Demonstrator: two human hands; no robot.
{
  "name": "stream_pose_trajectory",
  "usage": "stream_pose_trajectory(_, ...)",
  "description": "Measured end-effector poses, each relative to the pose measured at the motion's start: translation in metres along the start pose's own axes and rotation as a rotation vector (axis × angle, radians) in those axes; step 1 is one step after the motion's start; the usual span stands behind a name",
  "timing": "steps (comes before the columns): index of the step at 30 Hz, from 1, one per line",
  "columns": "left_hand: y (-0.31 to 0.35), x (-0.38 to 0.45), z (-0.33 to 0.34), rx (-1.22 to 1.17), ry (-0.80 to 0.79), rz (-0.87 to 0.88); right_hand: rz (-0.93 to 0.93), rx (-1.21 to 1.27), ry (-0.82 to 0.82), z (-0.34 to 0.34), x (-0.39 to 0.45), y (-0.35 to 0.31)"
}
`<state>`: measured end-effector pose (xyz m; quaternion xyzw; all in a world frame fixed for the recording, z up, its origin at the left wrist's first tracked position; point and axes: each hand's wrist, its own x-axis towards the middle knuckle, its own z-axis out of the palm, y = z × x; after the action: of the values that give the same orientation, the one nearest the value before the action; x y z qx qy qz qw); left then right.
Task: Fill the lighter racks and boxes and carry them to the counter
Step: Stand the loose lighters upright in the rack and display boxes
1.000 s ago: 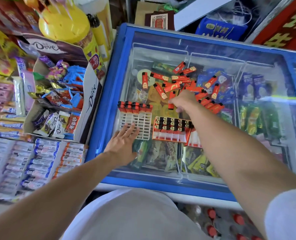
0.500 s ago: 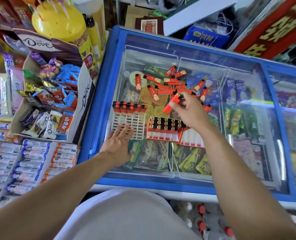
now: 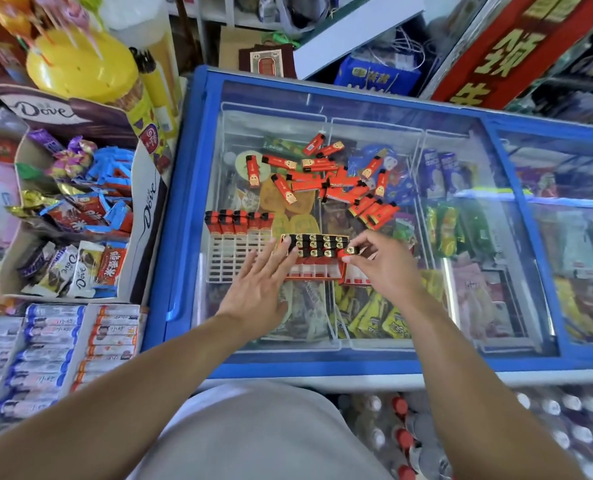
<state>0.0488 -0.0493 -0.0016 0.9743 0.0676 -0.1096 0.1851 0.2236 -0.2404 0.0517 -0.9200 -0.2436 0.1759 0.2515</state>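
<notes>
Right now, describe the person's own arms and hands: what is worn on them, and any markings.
Both forearms are bare to the frame's lower edge; no sleeve shows on either. The left hand and right hand wear no gloves, and no rings, watch or bracelet are visible. No markings show. A light grey garment covers the body below.

A white plastic grid rack (image 3: 236,258) lies on the freezer's glass lid with one row of red lighters along its far edge. Just right of it, a red cardboard lighter box (image 3: 317,263) holds black-capped lighters upright. Beyond both, loose red lighters (image 3: 326,180) lie scattered.
</notes>
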Motion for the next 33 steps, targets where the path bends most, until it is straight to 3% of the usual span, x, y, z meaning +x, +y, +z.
stream_pose_trajectory(9, 0.009, 0.003, -0.007, 0.083, -0.111, -0.047, -0.037, -0.083, 0.035, 0.024, 0.009, 0.007)
stream_pose_trajectory(18, 0.011, 0.002, -0.006, -0.004, -0.086, -0.061, -0.05, 0.002, 0.065, 0.015, 0.011, 0.008)
stream_pose_trajectory(22, 0.005, 0.001, -0.004, -0.146, -0.079, -0.028, 0.095, 0.102, 0.199, -0.001, 0.043, 0.021)
stream_pose_trajectory(26, 0.001, 0.002, -0.003, -0.147, -0.061, -0.026, 0.399, 0.178, 0.254, -0.017, 0.096, 0.041)
stream_pose_trajectory(29, 0.004, 0.001, -0.002, -0.182, -0.048, -0.03, 0.614, 0.195, 0.159, -0.016, 0.127, 0.06)
stream_pose_trajectory(33, 0.006, 0.0, -0.001, -0.204, -0.036, -0.044, 0.687, 0.269, 0.066, -0.013, 0.137, 0.062)
